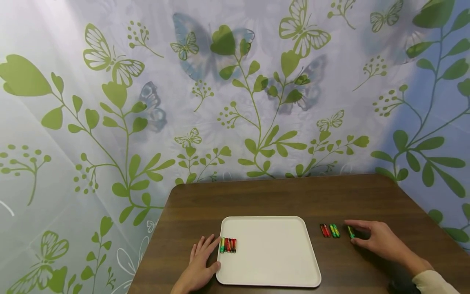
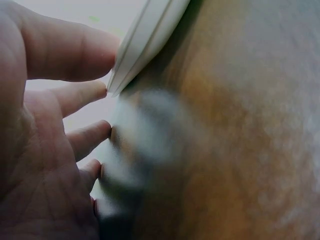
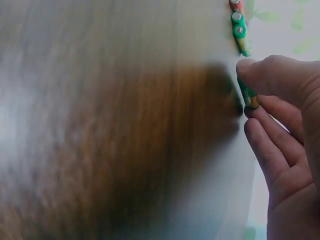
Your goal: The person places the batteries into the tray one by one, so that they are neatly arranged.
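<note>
A cream tray (image 1: 271, 251) lies on the table, with a short row of small batteries by its left rim. At the row's left end is a green-yellow battery (image 1: 222, 245); several red-black batteries (image 1: 230, 245) lie beside it. My left hand (image 1: 200, 261) is spread at the tray's left edge, thumb and index fingertip touching the rim (image 2: 142, 42). Right of the tray, my right hand (image 1: 380, 241) pinches a green battery (image 3: 248, 95) between thumb and fingers, close to the tabletop. Left of it lie red batteries (image 1: 324, 230) and green-yellow batteries (image 1: 334, 230).
The brown wooden table (image 1: 279, 196) reaches back to a hanging cloth (image 1: 227, 102) printed with leaves and butterflies. A dark object (image 1: 402, 281), unclear in kind, shows beneath my right wrist.
</note>
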{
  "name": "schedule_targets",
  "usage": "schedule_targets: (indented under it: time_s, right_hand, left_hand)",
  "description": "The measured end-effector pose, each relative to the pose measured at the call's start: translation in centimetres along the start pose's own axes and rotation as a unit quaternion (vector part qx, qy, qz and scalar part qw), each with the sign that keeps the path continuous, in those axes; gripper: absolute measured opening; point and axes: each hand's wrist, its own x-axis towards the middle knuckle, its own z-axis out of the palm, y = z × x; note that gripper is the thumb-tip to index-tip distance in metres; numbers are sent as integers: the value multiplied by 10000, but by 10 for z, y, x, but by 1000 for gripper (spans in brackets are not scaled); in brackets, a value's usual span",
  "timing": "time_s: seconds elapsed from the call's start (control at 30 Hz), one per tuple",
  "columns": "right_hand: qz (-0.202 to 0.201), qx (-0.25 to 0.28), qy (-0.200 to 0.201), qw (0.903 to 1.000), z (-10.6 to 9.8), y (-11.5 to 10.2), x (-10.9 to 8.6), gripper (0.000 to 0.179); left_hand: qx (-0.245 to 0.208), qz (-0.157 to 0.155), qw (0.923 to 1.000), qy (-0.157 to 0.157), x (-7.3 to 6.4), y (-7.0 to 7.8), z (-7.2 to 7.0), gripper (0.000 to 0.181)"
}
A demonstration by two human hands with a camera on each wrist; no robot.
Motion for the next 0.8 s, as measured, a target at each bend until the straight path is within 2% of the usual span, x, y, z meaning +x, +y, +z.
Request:
schedule_targets:
  time_s: [0.2, 0.33, 0.63, 0.8]
  right_hand:
    - [-62, 312, 175, 9993, 3, -10, 4, 57]
    - [-163, 596, 258, 9978, 9, -25, 9, 55]
    - [-211, 1289, 294, 9910, 29, -78, 25, 51]
    - [-421, 1904, 205, 9806, 44, -109, 38, 50]
  left_hand:
    - [-12, 17, 10000, 22, -2, 0, 0, 68]
    - [-100, 1, 10000, 3, -2, -1, 0, 69]
    - [-76, -96, 9999, -41, -2, -4, 1, 69]
    - [-45, -77, 10000, -14, -1, -2, 1, 68]
